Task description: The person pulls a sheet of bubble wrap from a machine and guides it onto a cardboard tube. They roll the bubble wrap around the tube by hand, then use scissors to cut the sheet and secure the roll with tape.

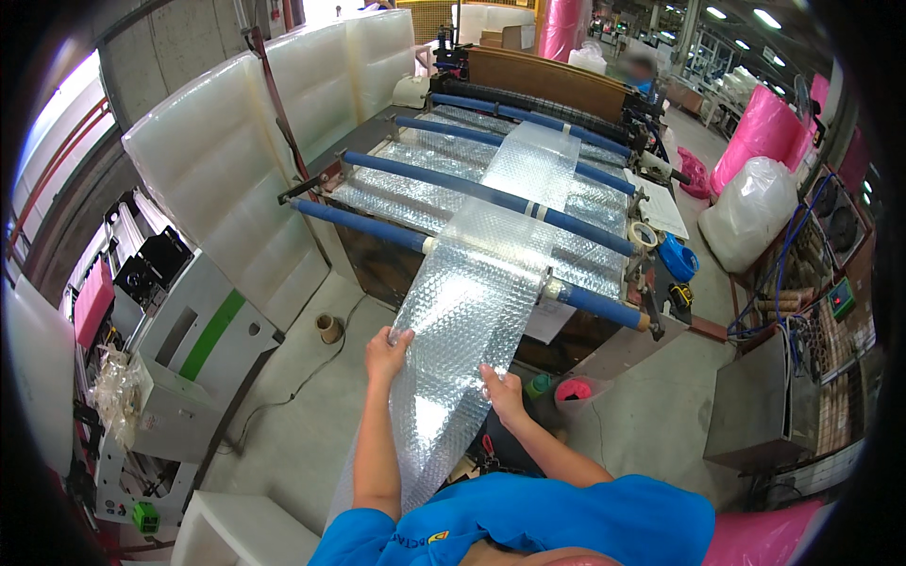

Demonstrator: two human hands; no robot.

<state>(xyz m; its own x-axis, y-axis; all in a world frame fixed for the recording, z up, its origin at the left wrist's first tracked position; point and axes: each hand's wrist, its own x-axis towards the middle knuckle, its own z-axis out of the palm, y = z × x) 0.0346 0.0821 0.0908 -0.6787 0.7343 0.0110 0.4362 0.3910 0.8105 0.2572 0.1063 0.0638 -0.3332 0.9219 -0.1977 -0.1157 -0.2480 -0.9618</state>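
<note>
Bubble wrap [472, 311] is running as a long clear strip from the machine's blue rollers [491, 193] down toward the person in blue, its long axis lying straight ahead of the hands and sloping from the rollers to below the waist. The left hand [385, 357] is gripping the strip's left edge, fingers curled over it; the right hand [502, 391] is pinching the right edge a little lower and nearer the body, so the sheet is hanging taut between them. Pink rolls [766, 132] are standing at right behind a bulging white sack [750, 212], and more wrap in pale slabs [226, 170] is leaning along the left wall. A white paper sheet [659, 209] is lying on the machine's right end, beside a tape roll [644, 235] and a blue reel [678, 258]; a green stripe [212, 335] is marking the grey cabinet at left.
</note>
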